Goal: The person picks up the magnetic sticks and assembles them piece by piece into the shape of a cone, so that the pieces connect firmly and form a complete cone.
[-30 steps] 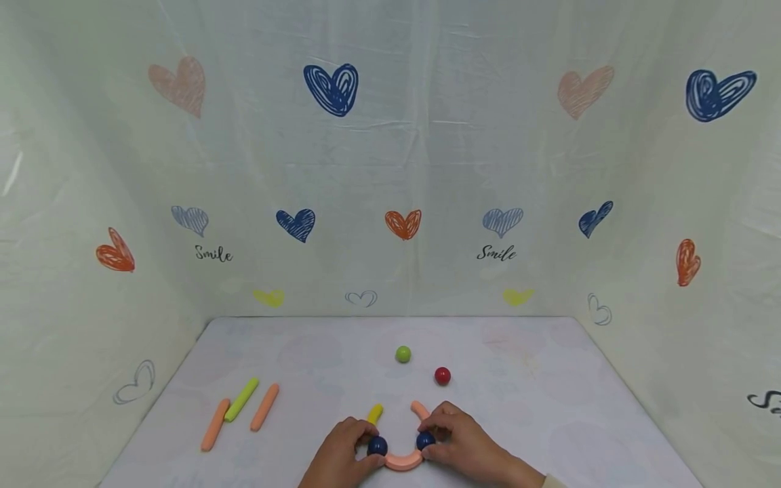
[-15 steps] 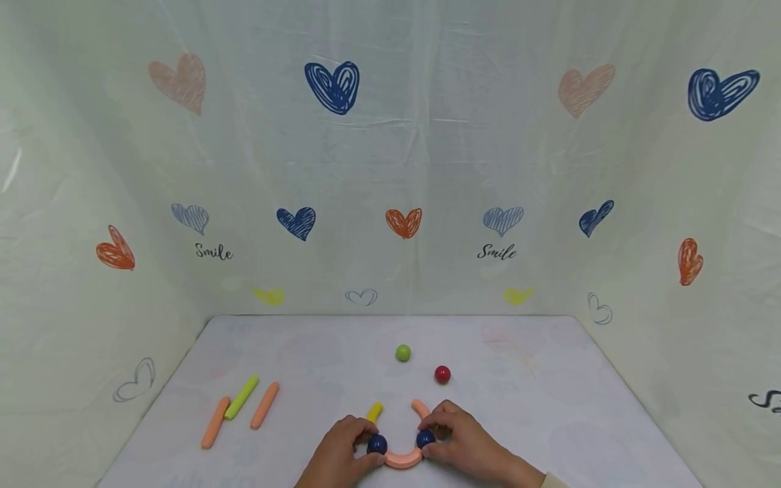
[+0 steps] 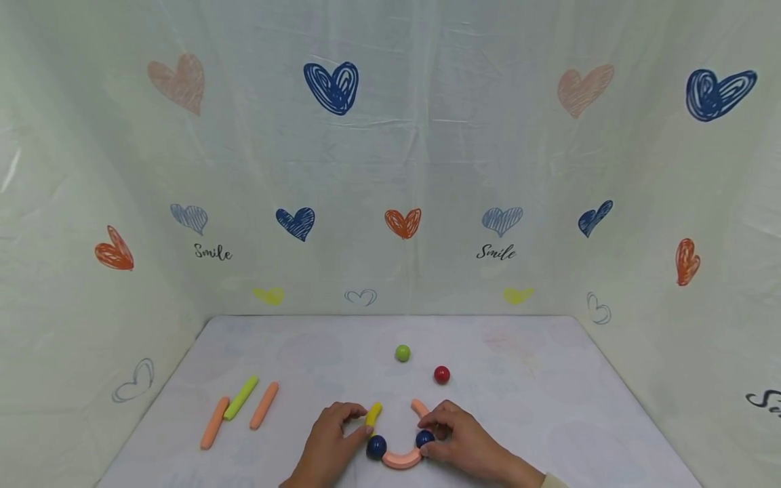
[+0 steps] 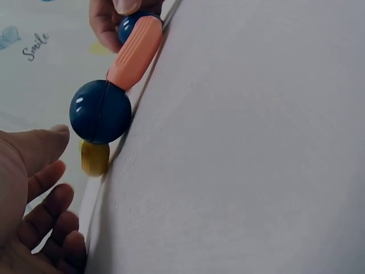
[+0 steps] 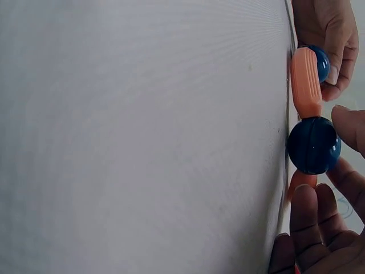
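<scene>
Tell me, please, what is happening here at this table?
A person's right hand holds a blue ball, linked by a curved pink piece to a second blue ball. The left hand is beside a yellow stick; touch is unclear. A green ball and a red ball lie farther away.

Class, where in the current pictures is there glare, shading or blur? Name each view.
Head: a pale glare streak at left on the hanging sheet; left wrist: bright glints on the left blue ball, the yellow rod looking slightly soft; right wrist: a small glint on the right blue ball, the tabletop dim grey.
</scene>
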Action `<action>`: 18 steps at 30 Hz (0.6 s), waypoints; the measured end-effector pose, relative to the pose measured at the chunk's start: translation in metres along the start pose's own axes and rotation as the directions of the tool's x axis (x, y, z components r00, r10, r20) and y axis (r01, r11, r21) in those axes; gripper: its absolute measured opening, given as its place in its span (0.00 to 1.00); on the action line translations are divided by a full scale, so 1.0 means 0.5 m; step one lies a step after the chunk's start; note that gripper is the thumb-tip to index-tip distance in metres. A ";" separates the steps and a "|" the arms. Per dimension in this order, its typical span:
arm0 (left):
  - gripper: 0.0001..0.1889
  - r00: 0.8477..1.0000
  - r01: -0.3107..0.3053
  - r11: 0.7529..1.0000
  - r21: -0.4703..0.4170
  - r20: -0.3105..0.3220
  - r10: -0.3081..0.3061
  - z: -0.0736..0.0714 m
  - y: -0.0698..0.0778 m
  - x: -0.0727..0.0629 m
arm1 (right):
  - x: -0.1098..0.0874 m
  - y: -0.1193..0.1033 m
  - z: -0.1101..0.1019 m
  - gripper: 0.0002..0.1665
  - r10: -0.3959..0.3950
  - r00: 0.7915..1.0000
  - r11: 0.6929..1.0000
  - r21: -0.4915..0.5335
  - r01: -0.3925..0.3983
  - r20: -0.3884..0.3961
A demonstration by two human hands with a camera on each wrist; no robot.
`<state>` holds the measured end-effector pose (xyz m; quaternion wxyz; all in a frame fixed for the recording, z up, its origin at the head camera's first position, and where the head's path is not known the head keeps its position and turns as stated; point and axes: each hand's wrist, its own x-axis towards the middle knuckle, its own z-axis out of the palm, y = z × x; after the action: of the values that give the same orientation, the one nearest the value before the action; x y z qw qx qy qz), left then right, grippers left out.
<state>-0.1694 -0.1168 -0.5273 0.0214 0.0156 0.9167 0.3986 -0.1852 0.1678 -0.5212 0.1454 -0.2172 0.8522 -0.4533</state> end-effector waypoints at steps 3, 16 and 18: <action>0.17 1.000 0.005 1.000 0.003 -0.017 -0.005 0.002 0.003 0.008 | -0.001 0.000 -0.001 0.18 -0.022 1.000 1.000 0.012 0.022 -0.008; 0.19 1.000 0.011 1.000 0.006 -0.007 -0.011 0.013 0.009 0.020 | 0.000 0.002 -0.008 0.17 -0.014 1.000 1.000 0.017 0.014 -0.012; 0.20 1.000 0.003 1.000 0.011 -0.007 -0.003 0.011 0.009 0.019 | 0.000 0.002 -0.008 0.17 -0.011 1.000 1.000 0.023 0.011 -0.012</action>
<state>-0.1785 -0.1091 -0.5280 0.0186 0.0129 0.9190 0.3936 -0.1873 0.1712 -0.5199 0.1401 -0.2175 0.8466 -0.4651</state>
